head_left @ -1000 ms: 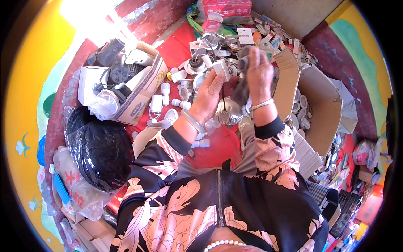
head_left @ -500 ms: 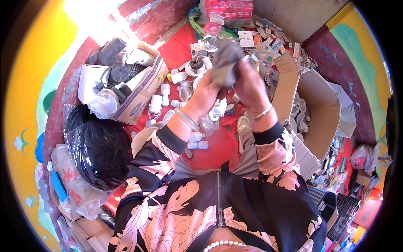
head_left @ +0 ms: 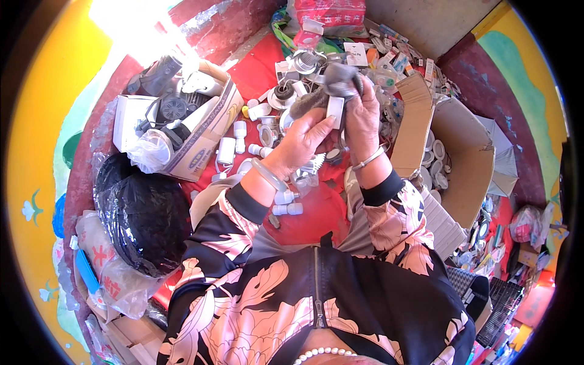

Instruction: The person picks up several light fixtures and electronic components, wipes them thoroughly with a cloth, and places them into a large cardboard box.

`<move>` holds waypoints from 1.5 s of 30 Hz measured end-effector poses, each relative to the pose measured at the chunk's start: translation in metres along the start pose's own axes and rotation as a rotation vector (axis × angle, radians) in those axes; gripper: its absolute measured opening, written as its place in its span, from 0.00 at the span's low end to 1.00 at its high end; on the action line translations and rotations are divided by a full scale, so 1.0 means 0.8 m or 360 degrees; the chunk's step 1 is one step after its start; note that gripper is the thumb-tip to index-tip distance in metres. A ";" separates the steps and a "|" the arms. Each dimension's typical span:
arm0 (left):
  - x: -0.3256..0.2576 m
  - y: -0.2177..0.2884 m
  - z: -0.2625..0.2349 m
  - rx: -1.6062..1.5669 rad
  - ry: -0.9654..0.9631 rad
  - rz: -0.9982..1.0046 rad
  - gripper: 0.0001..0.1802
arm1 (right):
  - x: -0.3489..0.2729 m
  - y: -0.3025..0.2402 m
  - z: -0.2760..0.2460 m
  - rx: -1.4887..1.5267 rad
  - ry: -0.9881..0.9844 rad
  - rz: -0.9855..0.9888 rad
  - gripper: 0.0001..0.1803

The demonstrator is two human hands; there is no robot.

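Over the spread of lamp parts, my left hand (head_left: 302, 135) grips a small white block-shaped fitting (head_left: 334, 108), its thumb pressed on the lower end. A grey cloth (head_left: 340, 79) is bunched around the fitting's top. My right hand (head_left: 364, 118) is closed on that cloth on the fitting's right side, and more of the cloth shows behind my left fingers. The fitting's far side is hidden by the cloth and hands. Beneath lie round white downlights (head_left: 283, 97) and white cylindrical lamps (head_left: 239, 135) on a red sheet (head_left: 313, 213).
At left stands a carton (head_left: 204, 137) of lamps and dark devices, with a black plastic bag (head_left: 143, 213) nearer me. An open cardboard box (head_left: 465, 164) with white round fittings is at right. Small boxes (head_left: 398, 61) pile up at far right, beside a red-and-white sack (head_left: 328, 15).
The blurred grey cloth has shifted and turned, and the white fitting now shows between my hands. My right hand has turned more upright; my left hand has moved slightly right and down.
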State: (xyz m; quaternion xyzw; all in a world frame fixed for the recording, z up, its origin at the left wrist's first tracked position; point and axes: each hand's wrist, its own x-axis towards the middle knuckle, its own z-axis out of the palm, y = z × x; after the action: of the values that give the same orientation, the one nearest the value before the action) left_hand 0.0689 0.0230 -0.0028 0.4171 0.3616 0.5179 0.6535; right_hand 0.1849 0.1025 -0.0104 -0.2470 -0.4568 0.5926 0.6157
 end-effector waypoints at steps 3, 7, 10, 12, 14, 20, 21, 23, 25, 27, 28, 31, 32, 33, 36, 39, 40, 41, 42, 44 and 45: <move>-0.005 0.009 0.008 -0.0584 0.0240 -0.0051 0.15 | -0.007 -0.025 0.006 0.0429 -0.0124 0.0480 0.12; 0.004 0.009 -0.017 -0.0836 -0.0193 0.0131 0.16 | -0.009 -0.028 0.006 0.0635 -0.0353 0.0696 0.16; -0.002 0.012 -0.003 -0.0760 0.0242 -0.0120 0.13 | -0.018 -0.038 0.027 0.0293 -0.0484 0.0528 0.26; -0.003 0.003 -0.015 -0.0632 0.0030 -0.0093 0.11 | -0.021 -0.038 0.029 0.0280 -0.0437 0.0490 0.24; -0.006 -0.002 -0.014 -0.0532 0.0005 -0.0097 0.12 | -0.023 -0.036 0.032 0.0307 -0.0377 0.0425 0.21; -0.003 -0.002 -0.012 -0.0597 -0.0134 -0.0169 0.19 | -0.017 -0.030 0.027 0.0355 0.0014 0.0666 0.13; -0.003 0.000 -0.011 -0.0612 -0.0142 -0.0175 0.20 | -0.013 -0.031 0.012 0.0514 -0.0298 0.0768 0.15; -0.004 0.008 -0.006 -0.0765 -0.0105 -0.0076 0.22 | -0.009 -0.043 0.003 0.0639 -0.0733 0.0939 0.16; -0.004 0.011 -0.011 -0.0599 -0.0040 0.0005 0.23 | -0.013 -0.046 0.015 0.0215 -0.0661 0.0668 0.17; -0.001 0.010 -0.013 -0.0534 -0.0056 -0.0049 0.23 | -0.013 -0.055 0.015 0.0261 -0.0745 0.0798 0.19; 0.000 0.009 -0.012 -0.0501 -0.0070 -0.0079 0.23 | -0.014 -0.056 0.015 0.0291 -0.0706 0.0853 0.19; -0.002 0.005 -0.006 -0.0403 -0.0061 -0.0150 0.24 | -0.022 -0.054 0.034 0.0124 -0.0308 0.0691 0.13; -0.004 0.008 -0.001 -0.0352 -0.0041 -0.0157 0.24 | -0.023 -0.054 0.035 0.0099 -0.0247 0.0714 0.13; -0.005 0.010 -0.001 -0.0240 -0.0073 -0.0155 0.25 | -0.024 -0.054 0.035 0.0074 -0.0186 0.0738 0.13; -0.006 0.014 -0.005 -0.0082 -0.0188 -0.0152 0.22 | -0.021 -0.047 0.021 0.0101 -0.0036 0.0888 0.18; -0.009 0.015 0.010 -0.0100 -0.0024 0.0034 0.18 | -0.003 -0.033 -0.015 0.0960 -0.0349 0.1136 0.24; -0.007 0.014 0.005 -0.0132 -0.0052 0.0085 0.16 | 0.001 -0.034 -0.009 0.1067 -0.0282 0.1012 0.24; -0.005 0.014 0.003 -0.0081 -0.0004 0.0142 0.16 | 0.004 -0.035 -0.003 0.1171 -0.0215 0.0885 0.25; -0.004 0.014 0.001 -0.0030 0.0044 0.0199 0.16 | 0.007 -0.035 -0.005 0.1184 -0.0121 0.0873 0.28; -0.002 0.019 -0.005 0.0076 0.0091 0.0304 0.15 | 0.007 -0.036 -0.017 0.1189 -0.0356 0.0990 0.28; 0.000 0.018 -0.007 0.0140 0.0134 0.0346 0.14 | 0.006 -0.034 -0.020 0.1211 -0.0469 0.1043 0.27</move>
State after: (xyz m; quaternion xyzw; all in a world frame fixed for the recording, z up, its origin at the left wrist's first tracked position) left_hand 0.0587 0.0256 0.0081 0.4600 0.3639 0.5863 0.5588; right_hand 0.2117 0.1058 0.0068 -0.0499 -0.1898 0.9067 0.3733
